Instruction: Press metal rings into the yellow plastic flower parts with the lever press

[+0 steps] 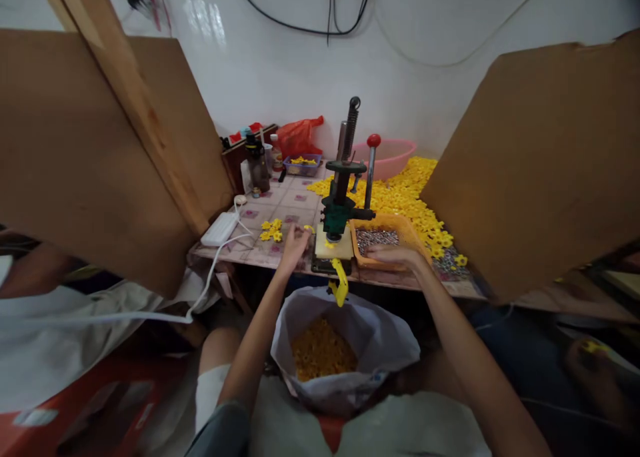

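Note:
My left hand is beside the press, with thumb and fingers closed on a yellow flower-shaped piece. My right hand reaches into an orange basket, its fingers stretched over small shiny metal parts. Between my hands stands a green hand press with a red-knobbed lever. One yellow piece lies on the pale block under the press head. A yellow chute hangs from the press front over a white sack containing many yellow pieces.
A few yellow pieces lie left on the table. At right, a yellow heap spreads before a pink basin. A white power strip sits at the left edge. Cardboard panels flank the table. People sit on both sides.

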Action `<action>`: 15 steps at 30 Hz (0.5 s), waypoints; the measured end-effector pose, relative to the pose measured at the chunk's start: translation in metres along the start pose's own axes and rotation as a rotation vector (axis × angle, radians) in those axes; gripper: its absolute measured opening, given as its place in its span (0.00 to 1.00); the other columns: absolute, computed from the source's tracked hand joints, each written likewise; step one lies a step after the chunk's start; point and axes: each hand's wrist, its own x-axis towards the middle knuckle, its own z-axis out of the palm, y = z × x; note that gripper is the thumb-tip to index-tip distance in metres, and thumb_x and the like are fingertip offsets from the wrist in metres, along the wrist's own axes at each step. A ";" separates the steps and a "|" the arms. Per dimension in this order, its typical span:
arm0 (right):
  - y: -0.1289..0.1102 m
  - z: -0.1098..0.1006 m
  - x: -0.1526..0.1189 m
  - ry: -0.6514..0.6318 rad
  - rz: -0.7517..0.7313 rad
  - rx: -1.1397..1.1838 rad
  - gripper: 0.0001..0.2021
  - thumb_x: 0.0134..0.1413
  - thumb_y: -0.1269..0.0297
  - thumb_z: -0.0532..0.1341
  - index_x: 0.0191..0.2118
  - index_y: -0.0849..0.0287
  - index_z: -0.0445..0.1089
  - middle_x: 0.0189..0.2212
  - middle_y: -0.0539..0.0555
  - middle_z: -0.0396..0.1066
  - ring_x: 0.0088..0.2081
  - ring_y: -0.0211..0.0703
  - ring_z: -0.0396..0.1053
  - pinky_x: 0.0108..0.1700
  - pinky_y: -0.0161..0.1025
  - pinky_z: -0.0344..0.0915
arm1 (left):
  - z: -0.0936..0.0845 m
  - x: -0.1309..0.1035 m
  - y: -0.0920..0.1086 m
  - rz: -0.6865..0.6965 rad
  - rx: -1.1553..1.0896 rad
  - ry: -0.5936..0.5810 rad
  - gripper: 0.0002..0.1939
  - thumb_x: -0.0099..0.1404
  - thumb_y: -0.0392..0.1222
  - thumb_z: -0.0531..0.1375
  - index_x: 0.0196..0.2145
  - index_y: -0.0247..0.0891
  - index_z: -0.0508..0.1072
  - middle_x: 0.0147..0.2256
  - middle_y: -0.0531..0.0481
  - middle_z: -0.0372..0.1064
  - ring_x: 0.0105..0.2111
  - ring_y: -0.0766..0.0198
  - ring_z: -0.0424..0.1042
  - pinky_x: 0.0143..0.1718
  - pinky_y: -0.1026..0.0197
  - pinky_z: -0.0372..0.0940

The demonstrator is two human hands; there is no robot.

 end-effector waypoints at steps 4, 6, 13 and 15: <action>0.005 -0.001 0.000 -0.054 0.000 0.061 0.11 0.61 0.61 0.62 0.38 0.60 0.80 0.39 0.57 0.81 0.41 0.50 0.76 0.47 0.44 0.74 | 0.012 -0.004 -0.001 0.091 -0.138 -0.099 0.29 0.69 0.58 0.68 0.60 0.43 0.68 0.52 0.42 0.77 0.45 0.59 0.79 0.41 0.61 0.73; 0.002 0.004 -0.002 0.172 -0.016 0.086 0.15 0.66 0.55 0.60 0.38 0.60 0.79 0.38 0.58 0.80 0.41 0.50 0.75 0.48 0.45 0.73 | 0.010 -0.007 0.002 0.130 -0.149 -0.203 0.30 0.70 0.58 0.67 0.64 0.42 0.70 0.57 0.40 0.77 0.54 0.55 0.78 0.50 0.58 0.74; -0.055 0.048 -0.006 0.585 -0.266 -0.061 0.11 0.73 0.59 0.58 0.43 0.55 0.77 0.49 0.59 0.80 0.54 0.53 0.74 0.62 0.52 0.67 | 0.001 -0.013 0.012 0.108 -0.001 -0.348 0.29 0.67 0.60 0.70 0.56 0.38 0.81 0.43 0.45 0.81 0.36 0.59 0.75 0.37 0.60 0.68; -0.072 0.058 -0.011 0.513 -0.287 -0.072 0.11 0.75 0.60 0.57 0.42 0.55 0.76 0.49 0.58 0.80 0.53 0.52 0.74 0.62 0.52 0.67 | -0.001 -0.015 0.015 0.116 0.014 -0.391 0.29 0.65 0.60 0.71 0.55 0.37 0.82 0.38 0.48 0.79 0.33 0.61 0.71 0.34 0.61 0.65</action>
